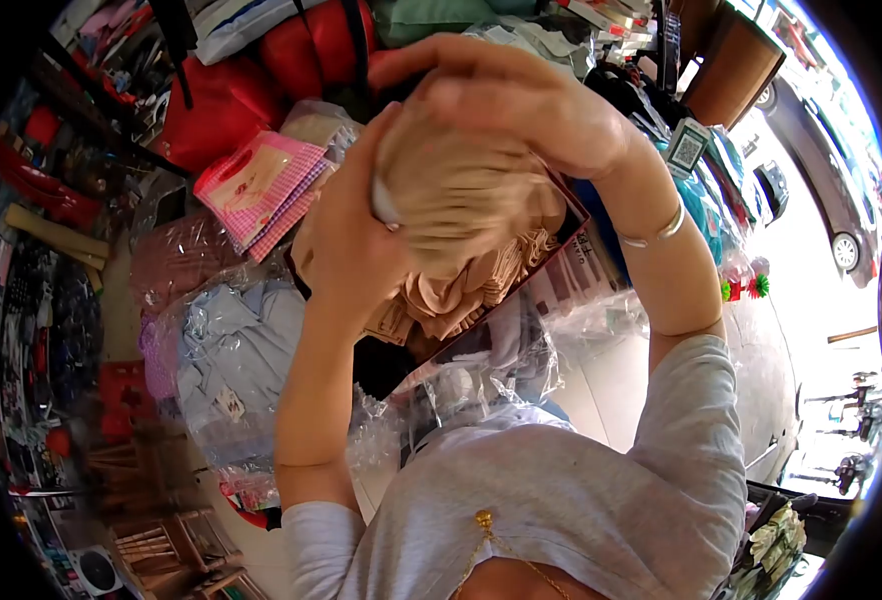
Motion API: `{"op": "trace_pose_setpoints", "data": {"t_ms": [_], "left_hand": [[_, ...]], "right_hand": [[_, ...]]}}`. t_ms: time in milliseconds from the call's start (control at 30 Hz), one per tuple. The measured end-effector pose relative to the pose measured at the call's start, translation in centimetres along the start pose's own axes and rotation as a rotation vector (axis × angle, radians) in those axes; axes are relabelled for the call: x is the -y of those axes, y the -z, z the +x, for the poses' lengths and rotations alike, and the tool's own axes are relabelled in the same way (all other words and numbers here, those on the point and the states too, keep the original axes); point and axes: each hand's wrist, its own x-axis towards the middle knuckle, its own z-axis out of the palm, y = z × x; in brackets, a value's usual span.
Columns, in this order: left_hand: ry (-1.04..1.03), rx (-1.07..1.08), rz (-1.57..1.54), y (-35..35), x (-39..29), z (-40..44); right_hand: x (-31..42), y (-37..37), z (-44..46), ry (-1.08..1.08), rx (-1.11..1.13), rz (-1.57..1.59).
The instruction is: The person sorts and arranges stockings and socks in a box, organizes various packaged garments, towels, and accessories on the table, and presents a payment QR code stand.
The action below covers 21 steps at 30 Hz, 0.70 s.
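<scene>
A bundle of thin beige socks (461, 195), blurred by motion, is held up between my two hands, close to the camera. My left hand (361, 235) grips its left side, where a small white patch (385, 200) shows. My right hand (521, 110) curves over the top and far right of the bundle, with fingers bent around it. Below sits an open box (574, 222) with a dark red edge, filled with more beige folded pieces (461, 295). The bundle and my hands hide the far part of this box.
Plastic-wrapped light blue clothing (241, 340) lies left, below a pink checked packet (266, 185). Red bags (226, 110) stand behind. Clear plastic wrap (531, 360) spreads in front of the box. A tag with a printed code (688, 148) is at right; a car (821, 160) stands outside.
</scene>
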Motion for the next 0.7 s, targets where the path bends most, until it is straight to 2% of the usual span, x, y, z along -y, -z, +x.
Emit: {"op": "trace_pose_setpoints", "data": {"t_ms": [33, 67, 133, 167, 200, 233, 267, 333, 367, 433, 467, 533, 567, 633, 700], "left_hand": [[0.167, -0.108, -0.383, -1.0, 2.6, -1.2], [0.246, -0.083, -0.335, 0.0, 3.0, -1.4], [0.4, -0.02, -0.236, 2.1, 3.7, -1.7], [0.461, -0.118, -0.573, 2.8, 3.1, -1.6], [0.514, -0.22, -0.911, 3.3, 2.6, -1.5], [0.587, -0.308, -1.002, 3.4, 2.0, -1.5], [0.586, -0.31, -1.004, 3.5, 2.0, -1.7], [0.618, -0.305, -1.374, 3.5, 2.1, -2.2], [0.683, -0.304, -1.402, 3.4, 2.4, -2.5], [0.703, -0.289, -1.453, 2.9, 2.2, -3.1], [0.719, -0.275, -1.503, 2.6, 2.2, -3.4], [0.693, -0.239, -1.504, 2.2, 2.4, -4.1], [0.72, -0.241, -1.501, 1.7, 2.4, -4.4], [0.751, -0.194, -1.487, 0.8, 3.6, -5.6], [0.825, -0.214, -1.477, -0.3, 4.0, -6.2]], "right_hand": [[-0.4, 0.4, 0.0, -0.065, -0.093, 0.217], [-1.2, 0.8, 0.0, -0.132, -0.187, 0.434], [-7.3, 2.1, -0.3, -0.14, -0.219, -0.278], [-8.8, 2.1, -1.1, -0.21, -0.153, -0.57], [-10.4, 1.7, -2.1, -0.277, -0.063, -0.623], [-11.8, 1.1, -2.9, -0.343, 0.029, -0.678], [-13.2, 0.2, -3.4, -0.344, 0.03, -0.68], [-14.8, -1.6, -4.3, -0.205, -0.059, -0.94], [-15.0, -1.8, -4.2, -0.206, -0.059, -0.939], [-14.6, -2.1, -3.6, -0.339, 0.032, -0.828], [-14.3, -1.8, -3.4, -0.339, 0.032, -0.828], [-13.6, -0.5, -3.0, -0.208, -0.157, -0.603], [-12.8, 0.2, -2.9, -0.208, -0.149, -0.603], [-11.3, 1.5, -2.7, -0.403, -0.252, -0.047], [-11.2, 1.6, -2.9, -0.368, -0.304, 0.066]]}}
